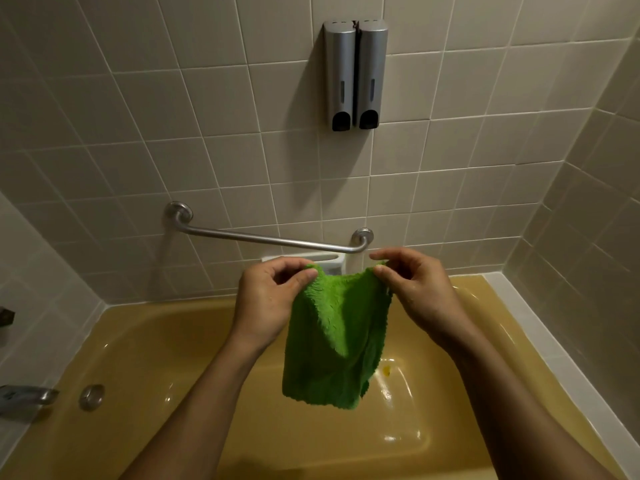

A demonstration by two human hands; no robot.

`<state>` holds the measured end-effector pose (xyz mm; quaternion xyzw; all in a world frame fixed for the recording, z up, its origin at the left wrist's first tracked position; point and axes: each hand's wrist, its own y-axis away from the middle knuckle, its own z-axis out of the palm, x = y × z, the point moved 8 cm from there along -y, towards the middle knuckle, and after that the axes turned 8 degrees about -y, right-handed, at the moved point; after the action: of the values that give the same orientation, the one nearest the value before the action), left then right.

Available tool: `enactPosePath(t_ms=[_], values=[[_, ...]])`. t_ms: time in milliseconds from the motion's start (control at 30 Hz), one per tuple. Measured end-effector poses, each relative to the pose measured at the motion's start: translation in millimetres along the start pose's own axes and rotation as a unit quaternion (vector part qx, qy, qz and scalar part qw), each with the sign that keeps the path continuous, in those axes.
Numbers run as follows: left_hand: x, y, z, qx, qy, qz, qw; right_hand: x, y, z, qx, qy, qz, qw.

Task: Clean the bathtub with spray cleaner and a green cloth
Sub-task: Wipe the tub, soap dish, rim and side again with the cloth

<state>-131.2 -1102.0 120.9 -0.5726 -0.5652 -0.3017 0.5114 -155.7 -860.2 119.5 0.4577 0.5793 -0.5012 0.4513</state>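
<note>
— Where is the green cloth (pixel 334 337)?

— It hangs in the air above the bathtub (pixel 156 341), spread by its two top corners, the fluffy lower edge dangling free over the tub's yellow basin.

— And the hands?

— The left hand (pixel 266 299) pinches the top left corner between thumb and curled fingers. The right hand (pixel 415 292) pinches the top right corner the same way. The two hands are apart, with the cloth's upper edge sagging between them.

— What lies around them?

— Just behind the hands, a white soap dish (pixel 325 259) sits on the tiled wall (pixel 207 116), below a slanted metal grab bar (pixel 270 239). Higher up, a pair of grey dispensers (pixel 355 74) is mounted side by side. At the left end of the tub are a metal spout (pixel 24 396) and a round overflow plate (pixel 91 396).
</note>
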Motion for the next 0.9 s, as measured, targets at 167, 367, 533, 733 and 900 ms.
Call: enactPosePath(t_ms=[167,367,533,733,900], values=[[22.7,5.4,18.1,-0.051,-0.032,0.021,0.998,-9.9,1.1,38.3,-0.126,0.063,-0.017,0.990],[26.1,4.6,16.7,-0.070,-0.020,0.009,0.997,-15.3,-5.7,41.6,-0.131,0.096,-0.032,0.986],[14.3,9.5,27.2,-0.143,-0.006,-0.002,0.990,-24.4,-8.8,34.3,-0.111,0.076,-0.064,0.989],[4.7,11.8,33.6,-0.086,-0.012,0.006,0.996,-21.2,-8.0,15.4,-0.084,0.093,-0.057,0.991],[32.8,6.7,48.0,-0.081,-0.113,0.071,0.988,-29.4,-8.4,7.7,-0.093,0.161,-0.102,0.977]])
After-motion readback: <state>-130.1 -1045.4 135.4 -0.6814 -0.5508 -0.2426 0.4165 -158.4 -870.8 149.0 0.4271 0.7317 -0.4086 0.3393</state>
